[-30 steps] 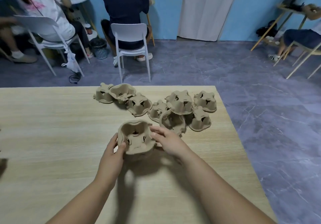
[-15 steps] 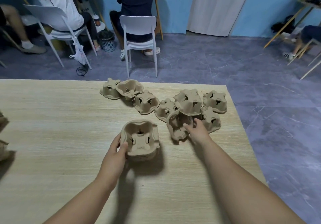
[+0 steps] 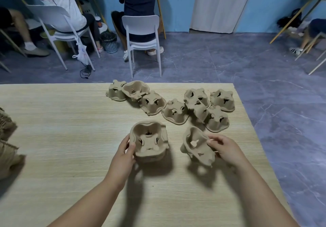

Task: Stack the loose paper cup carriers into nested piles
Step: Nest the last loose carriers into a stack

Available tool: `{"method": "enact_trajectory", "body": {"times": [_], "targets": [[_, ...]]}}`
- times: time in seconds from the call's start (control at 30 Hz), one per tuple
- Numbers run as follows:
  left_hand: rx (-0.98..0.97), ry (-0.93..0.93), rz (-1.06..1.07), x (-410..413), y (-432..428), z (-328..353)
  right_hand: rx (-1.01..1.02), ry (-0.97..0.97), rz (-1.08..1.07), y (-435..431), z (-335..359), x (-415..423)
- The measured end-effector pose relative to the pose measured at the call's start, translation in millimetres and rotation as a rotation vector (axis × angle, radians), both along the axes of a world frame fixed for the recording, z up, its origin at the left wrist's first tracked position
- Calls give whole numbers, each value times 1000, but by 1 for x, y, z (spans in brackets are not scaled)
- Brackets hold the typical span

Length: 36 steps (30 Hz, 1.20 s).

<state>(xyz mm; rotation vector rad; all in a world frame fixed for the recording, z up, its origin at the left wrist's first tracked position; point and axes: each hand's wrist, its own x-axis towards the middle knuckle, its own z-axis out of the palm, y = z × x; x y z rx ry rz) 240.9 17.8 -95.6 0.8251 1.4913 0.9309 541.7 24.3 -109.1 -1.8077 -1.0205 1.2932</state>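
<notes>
A nested pile of brown pulp cup carriers [image 3: 150, 141] stands open side up in the middle of the wooden table [image 3: 61, 129]. My left hand [image 3: 124, 153] grips its left rim with the thumb over the edge. My right hand [image 3: 225, 149] pinches a single carrier [image 3: 195, 144], tilted on its side and lifted a little, to the right of the pile. Several loose carriers [image 3: 174, 111] lie upside down behind, toward the table's far edge.
More stacked carriers [image 3: 8, 145] sit at the table's left edge. The table's right edge [image 3: 255, 138] runs close to my right hand. Beyond the table, people sit on white chairs [image 3: 142, 32] on a grey floor.
My right hand left the pile, reached back to the loose carriers, took one and drew it toward me. The left hand stayed on the pile.
</notes>
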Motion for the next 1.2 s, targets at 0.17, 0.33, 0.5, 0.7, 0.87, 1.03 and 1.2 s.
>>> {"method": "enact_trajectory", "body": {"times": [0.17, 0.33, 0.5, 0.7, 0.87, 1.03, 1.2], "targets": [[-33, 13, -12, -2, 0, 2, 183, 47, 57, 13, 56, -22], [-60, -57, -16, -1, 1, 13, 293, 45, 251, 50, 86, -80], [-81, -135, 14, -2, 0, 17, 294, -88, 365, 78, 76, -127], [-70, -91, -10, -5, -1, 12, 285, -201, 419, 77, 39, -135], [-76, -42, -25, -10, -1, 1, 366, -334, 208, 68, 24, -107], [-64, -26, -31, -10, -2, -1, 318, -658, -50, 68, 1, -62], [-62, -21, -27, -10, -3, -1, 108, -634, 17, 91, 1, -54]]}}
